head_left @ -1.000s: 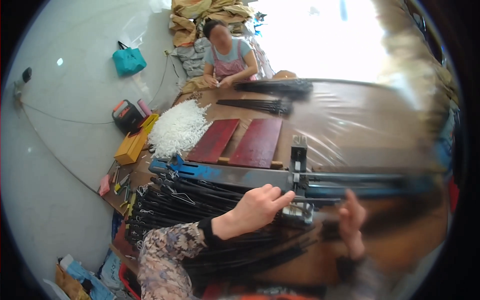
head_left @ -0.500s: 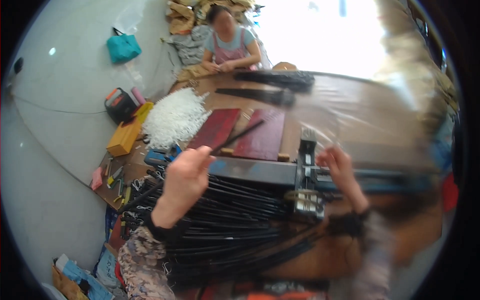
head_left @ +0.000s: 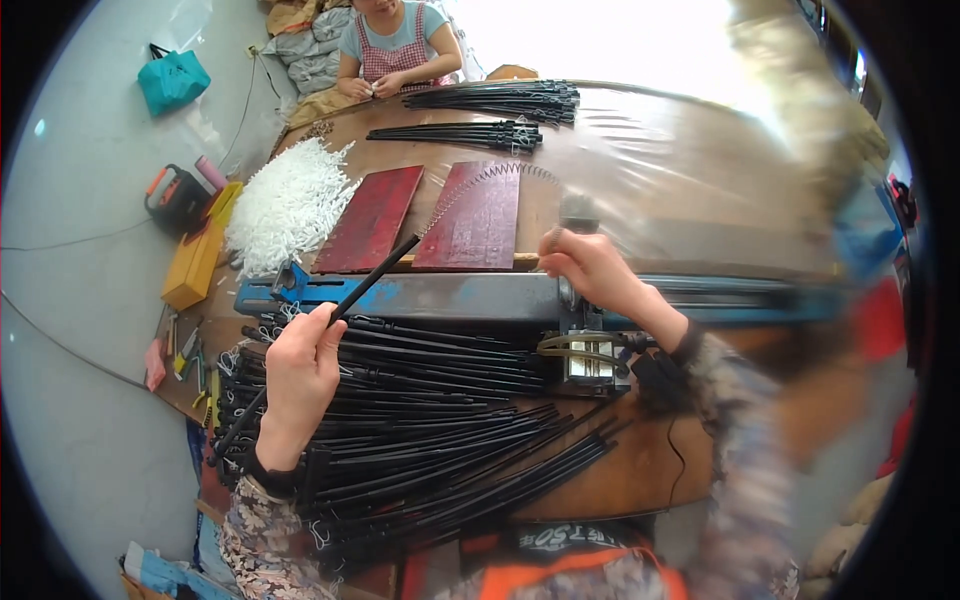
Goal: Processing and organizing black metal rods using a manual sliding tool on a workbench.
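My left hand (head_left: 302, 380) is closed around a slim black tube (head_left: 378, 274), which slants up to the right with its tip past my fist. From that tip a thin coil spring (head_left: 487, 171) arcs, stretched, over the dark red boards. Its far end runs to my right hand (head_left: 595, 270), whose thumb and finger are pinched together on it. How far the spring reaches inside the tube is hidden. Below both hands lies a large heap of similar black tubes (head_left: 470, 435), several with white cord loops. Just under my right wrist stands a small metal fixture (head_left: 592, 365).
A blue-grey metal beam (head_left: 440, 298) crosses the table. Behind it are two dark red boards (head_left: 368, 218), a pile of white pieces (head_left: 285, 205), and two black bundles (head_left: 455, 135). A person (head_left: 395, 50) sits at the far edge. Hand tools (head_left: 190, 355) lie left.
My right hand has moved from beside the fixture to above the beam, and the stretched spring now shows between it and the tube. My left hand still grips the tube. The whole view has shifted.
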`<state>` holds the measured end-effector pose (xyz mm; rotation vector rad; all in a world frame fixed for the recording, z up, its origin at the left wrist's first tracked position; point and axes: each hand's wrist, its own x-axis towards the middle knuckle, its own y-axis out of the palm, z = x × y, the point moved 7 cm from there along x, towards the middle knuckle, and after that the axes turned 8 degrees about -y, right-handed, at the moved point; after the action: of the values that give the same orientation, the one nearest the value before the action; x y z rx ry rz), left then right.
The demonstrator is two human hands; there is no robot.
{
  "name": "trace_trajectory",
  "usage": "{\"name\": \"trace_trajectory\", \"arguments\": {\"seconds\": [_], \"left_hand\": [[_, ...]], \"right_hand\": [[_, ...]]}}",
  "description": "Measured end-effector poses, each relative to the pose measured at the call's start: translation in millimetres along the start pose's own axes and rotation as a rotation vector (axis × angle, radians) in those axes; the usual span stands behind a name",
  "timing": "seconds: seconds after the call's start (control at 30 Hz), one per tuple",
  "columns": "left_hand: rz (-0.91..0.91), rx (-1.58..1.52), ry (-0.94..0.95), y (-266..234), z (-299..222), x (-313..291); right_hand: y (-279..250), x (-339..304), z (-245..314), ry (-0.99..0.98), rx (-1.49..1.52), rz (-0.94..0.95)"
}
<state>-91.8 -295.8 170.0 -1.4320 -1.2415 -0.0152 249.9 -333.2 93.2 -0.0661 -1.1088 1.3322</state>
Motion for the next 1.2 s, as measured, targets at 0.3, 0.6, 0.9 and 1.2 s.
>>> {"name": "trace_trajectory", "arguments": {"seconds": [0.3,0.6,0.9,1.2], "left_hand": [[0.088,0.179,0.013,27,18,7],[0.214,-0.135,0.527,221,-99,46],[0.29,-0.151,0.368,239,-81,49],[0.189,-0.348,0.299,245,-72,40]], "right_hand": [[-44,-58,-23,-0.045,-0.564,0.022],[-184,-221,-37,-0.033,-1.058,-0.08],[-189,-279,-132,0.119,-0.973,-0.138],[-186,-279,-116,0.19,-0.943,-0.161]]}}
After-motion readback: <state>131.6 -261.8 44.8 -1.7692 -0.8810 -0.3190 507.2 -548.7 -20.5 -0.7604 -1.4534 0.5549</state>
